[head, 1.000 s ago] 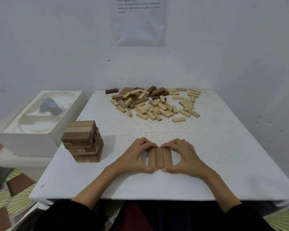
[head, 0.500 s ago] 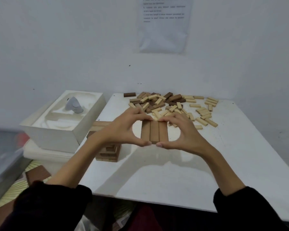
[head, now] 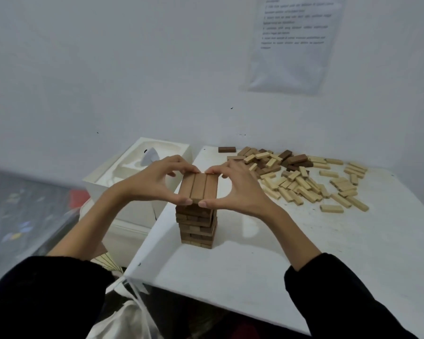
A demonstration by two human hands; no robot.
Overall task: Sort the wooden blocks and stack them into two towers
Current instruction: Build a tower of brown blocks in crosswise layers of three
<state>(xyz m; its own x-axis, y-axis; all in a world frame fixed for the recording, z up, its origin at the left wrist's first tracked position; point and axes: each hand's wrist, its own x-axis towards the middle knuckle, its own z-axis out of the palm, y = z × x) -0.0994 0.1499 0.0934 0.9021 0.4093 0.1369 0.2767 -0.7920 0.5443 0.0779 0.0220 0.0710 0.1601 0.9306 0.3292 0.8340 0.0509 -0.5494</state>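
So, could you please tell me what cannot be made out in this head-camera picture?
Head view: whether the layer of three brown blocks, pinched by the left hand and right hand, already rests on the tower; thumbs and shadow hide the joint.
Head view: text on the wall sheet; too small and blurred.
Head view: the grey object in the white box; the left hand covers part of it.

only blurred, illegible lines of small print on the paper sheet [head: 294, 45] on the wall [head: 108, 69]
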